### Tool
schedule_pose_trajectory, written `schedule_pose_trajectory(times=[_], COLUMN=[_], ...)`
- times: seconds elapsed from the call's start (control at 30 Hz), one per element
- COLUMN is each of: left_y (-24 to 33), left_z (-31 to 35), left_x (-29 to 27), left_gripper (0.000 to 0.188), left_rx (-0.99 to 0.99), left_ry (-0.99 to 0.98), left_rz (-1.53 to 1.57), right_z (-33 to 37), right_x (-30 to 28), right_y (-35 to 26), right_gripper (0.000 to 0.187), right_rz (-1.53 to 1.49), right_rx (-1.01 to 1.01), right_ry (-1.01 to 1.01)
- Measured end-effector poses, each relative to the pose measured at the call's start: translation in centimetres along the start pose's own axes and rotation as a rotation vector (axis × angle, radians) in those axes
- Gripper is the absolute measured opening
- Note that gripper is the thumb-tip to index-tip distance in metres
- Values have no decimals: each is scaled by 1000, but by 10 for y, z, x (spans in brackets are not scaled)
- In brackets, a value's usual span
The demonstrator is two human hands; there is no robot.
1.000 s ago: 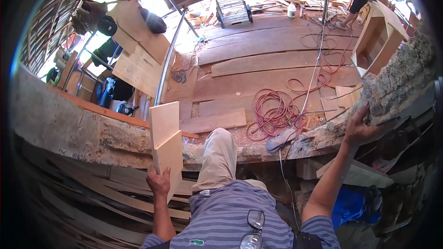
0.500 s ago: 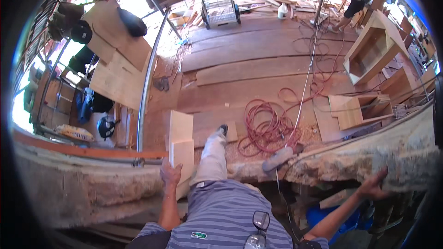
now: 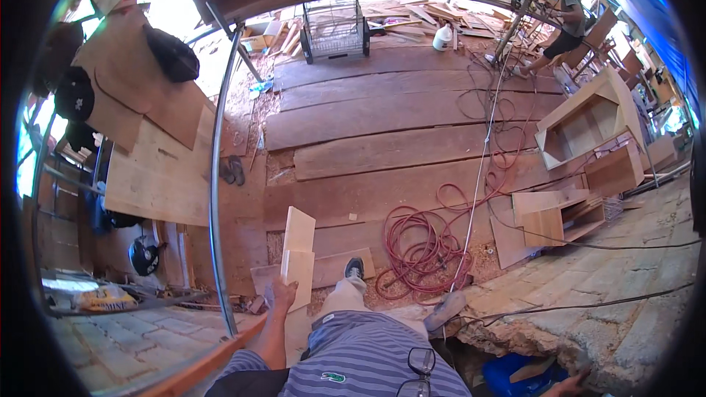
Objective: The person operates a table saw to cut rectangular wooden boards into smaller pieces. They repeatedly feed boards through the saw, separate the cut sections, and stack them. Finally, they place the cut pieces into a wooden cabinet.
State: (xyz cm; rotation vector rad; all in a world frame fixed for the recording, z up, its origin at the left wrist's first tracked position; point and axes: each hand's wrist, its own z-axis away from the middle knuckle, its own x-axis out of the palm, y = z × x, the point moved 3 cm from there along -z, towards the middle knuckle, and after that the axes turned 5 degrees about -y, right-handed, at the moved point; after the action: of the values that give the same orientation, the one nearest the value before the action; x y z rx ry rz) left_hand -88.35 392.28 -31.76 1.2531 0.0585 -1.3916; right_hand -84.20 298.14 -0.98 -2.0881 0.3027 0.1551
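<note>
Two pale wooden boards (image 3: 297,268), one overlapping the other, stand upright in front of me on the left. My left hand (image 3: 282,294) is closed on their near edge. Down at the lower right edge, my right hand (image 3: 571,384) reaches out to the broken edge of the block wall (image 3: 588,323). It is only partly in view; its fingers look stretched against the wall and hold nothing I can see. One of my feet, in a dark shoe (image 3: 354,268), is planted on the plank floor (image 3: 353,195) just past the boards.
A coiled red hose (image 3: 419,250) and a white cord (image 3: 482,169) lie ahead. Wooden cabinet frames (image 3: 585,129) stand right. A metal pole (image 3: 215,198) rises at left beside plywood sheets (image 3: 162,169). Farther off are a wire cage (image 3: 334,33), a white jug (image 3: 442,38) and another person (image 3: 566,26).
My view has shifted forward through the wall opening. The left hand still grips the boards. My right hand has dropped toward the lower edge of view. The far person shows more fully.
</note>
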Motion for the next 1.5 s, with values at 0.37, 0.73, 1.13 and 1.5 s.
schedule_pose_trajectory(times=[0.37,0.73,1.13,1.5], left_y=[186,264,377,635], left_z=[-96,-134,-262,-381], left_x=[-108,-95,-23,31], left_gripper=[38,28,28,38], left_rx=[184,148,80,233], left_ry=[180,189,312,-57], left_rz=[-93,254,502,827], right_z=[14,222,474,519], right_x=[6,88,398,793], right_y=[18,-13,48,-237], right_gripper=[68,53,44,58], right_rz=[-6,465,540,-110], right_rx=[202,-382,-213,-53], right_ry=[17,-153,-1802,-1755])
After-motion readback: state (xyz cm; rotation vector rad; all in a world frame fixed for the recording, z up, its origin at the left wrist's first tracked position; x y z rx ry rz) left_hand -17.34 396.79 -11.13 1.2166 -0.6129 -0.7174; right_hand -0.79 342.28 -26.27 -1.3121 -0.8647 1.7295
